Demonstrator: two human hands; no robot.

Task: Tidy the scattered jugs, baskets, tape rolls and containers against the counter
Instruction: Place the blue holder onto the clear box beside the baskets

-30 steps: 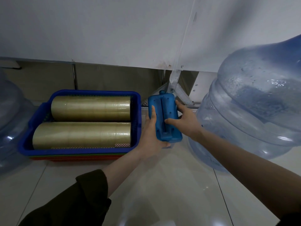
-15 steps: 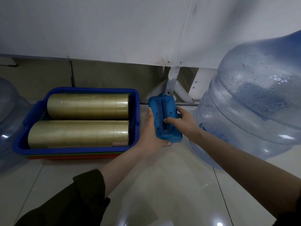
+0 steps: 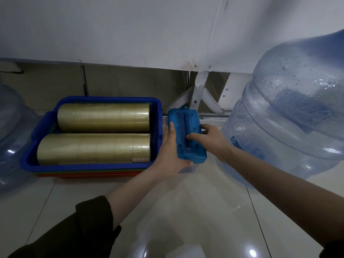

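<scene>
A flat blue container [image 3: 188, 135] with a slot down its middle stands on the floor between the baskets and the jug, its far end near the counter's metal frame. My left hand [image 3: 172, 155] cups its left side and near corner. My right hand [image 3: 208, 140] grips its right side, thumb across the top. Left of it a blue basket [image 3: 93, 165] tops a stack of coloured baskets and holds two long stacks of clear tape rolls [image 3: 96, 148]. A large water jug [image 3: 290, 116] stands at the right.
The white counter panel [image 3: 130, 34] runs across the back, with a metal leg and braces [image 3: 200, 94] under it behind the container. Another water jug [image 3: 11, 131] sits at the far left edge. Glossy floor tiles [image 3: 186, 211] lie in front.
Both hands keep hold of the blue container, which has slid slightly back toward the counter frame. The baskets and jugs have not moved.
</scene>
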